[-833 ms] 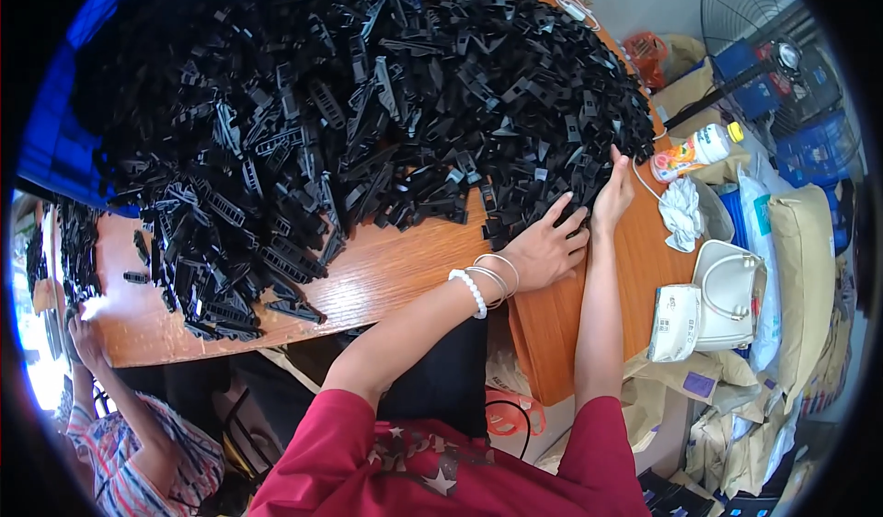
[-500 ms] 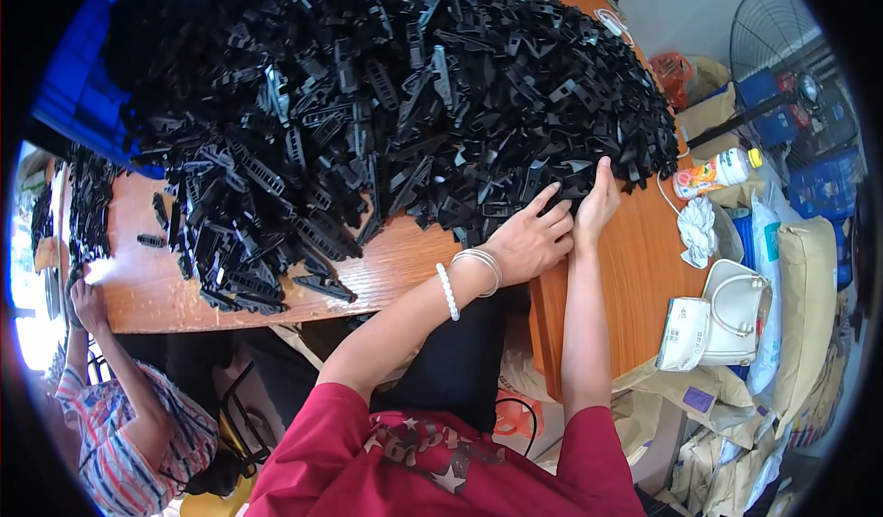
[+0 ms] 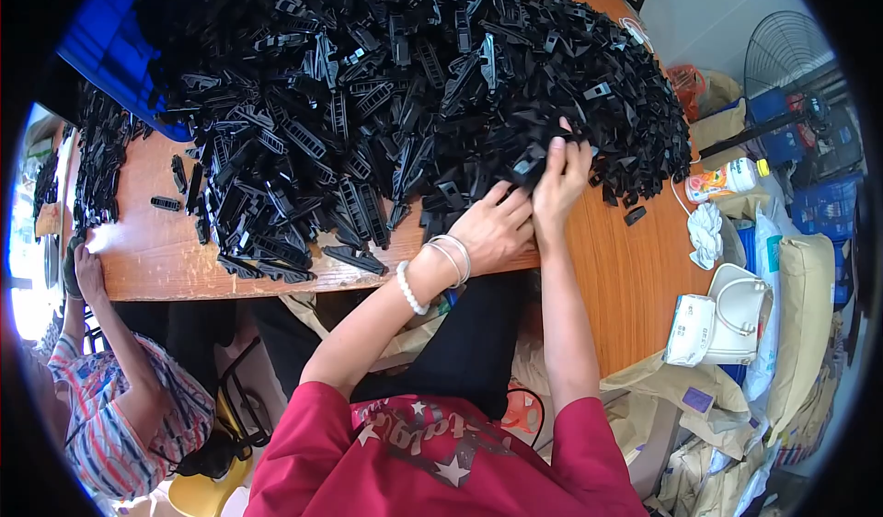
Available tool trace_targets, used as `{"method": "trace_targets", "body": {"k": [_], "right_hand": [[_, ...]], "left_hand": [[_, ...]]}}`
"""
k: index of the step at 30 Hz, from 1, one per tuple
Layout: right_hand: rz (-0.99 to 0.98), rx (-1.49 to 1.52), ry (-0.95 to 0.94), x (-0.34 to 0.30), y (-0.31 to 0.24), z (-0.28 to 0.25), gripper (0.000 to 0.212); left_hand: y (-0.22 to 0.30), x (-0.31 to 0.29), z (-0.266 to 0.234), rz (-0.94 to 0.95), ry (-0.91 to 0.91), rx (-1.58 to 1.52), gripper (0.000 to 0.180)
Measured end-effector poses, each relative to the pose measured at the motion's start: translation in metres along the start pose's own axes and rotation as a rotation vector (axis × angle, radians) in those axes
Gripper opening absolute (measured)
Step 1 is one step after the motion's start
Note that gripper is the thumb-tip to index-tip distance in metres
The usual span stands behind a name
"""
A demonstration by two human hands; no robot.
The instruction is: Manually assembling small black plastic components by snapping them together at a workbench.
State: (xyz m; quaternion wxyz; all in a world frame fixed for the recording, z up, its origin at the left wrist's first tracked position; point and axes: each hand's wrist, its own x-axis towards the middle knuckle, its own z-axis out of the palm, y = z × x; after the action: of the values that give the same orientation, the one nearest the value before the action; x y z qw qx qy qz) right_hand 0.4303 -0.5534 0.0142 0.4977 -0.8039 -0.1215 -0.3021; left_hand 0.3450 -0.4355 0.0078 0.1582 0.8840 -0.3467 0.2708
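Observation:
A big heap of small black plastic parts [image 3: 368, 103] covers much of the wooden table [image 3: 616, 287]; long ladder-like pieces lie on the left side and shorter wedge-like ones on the right. At the heap's near edge my left hand [image 3: 495, 230], with a beaded bracelet and bangles at the wrist, rests with fingers spread against the short parts. Upright beside it, my right hand [image 3: 561, 186] presses its stretched fingers into the heap. Some parts around the fingertips are blurred by motion. One loose black part [image 3: 635, 215] lies right of my right hand.
A blue crate [image 3: 115, 66] leans at the far left. Another person's hand [image 3: 89, 273] is at the left table end. Along the right stand a drink bottle [image 3: 727, 179], crumpled white plastic [image 3: 705, 236], a white handbag [image 3: 739, 310], a fan [image 3: 793, 52] and sacks [image 3: 800, 324].
Both my hands have swept leftward along the near edge, pushing short parts with them. More bare wood shows to their right, where a single part has separated. The view has shifted slightly.

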Motion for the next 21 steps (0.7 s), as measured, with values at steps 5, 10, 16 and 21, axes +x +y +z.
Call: {"method": "trace_targets", "body": {"k": [5,10,16,21], "right_hand": [[-0.199,-0.219,-0.075,0.0,-0.001,0.007,0.046],[-0.176,-0.256,-0.004,-0.004,-0.006,-0.012,0.042],[-0.006,-0.476,-0.057,-0.027,0.007,-0.03,0.042],[0.116,-0.122,0.103,-0.046,-0.007,-0.047,0.044]], "left_hand": [[0.004,-0.015,-0.023,0.027,-0.08,0.132,0.041],[0.005,-0.015,-0.026,-0.064,0.026,0.217,0.045],[-0.001,0.005,-0.017,-0.185,-0.003,0.191,0.044],[0.011,0.003,-0.02,-0.271,-0.028,0.128,0.057]]}}
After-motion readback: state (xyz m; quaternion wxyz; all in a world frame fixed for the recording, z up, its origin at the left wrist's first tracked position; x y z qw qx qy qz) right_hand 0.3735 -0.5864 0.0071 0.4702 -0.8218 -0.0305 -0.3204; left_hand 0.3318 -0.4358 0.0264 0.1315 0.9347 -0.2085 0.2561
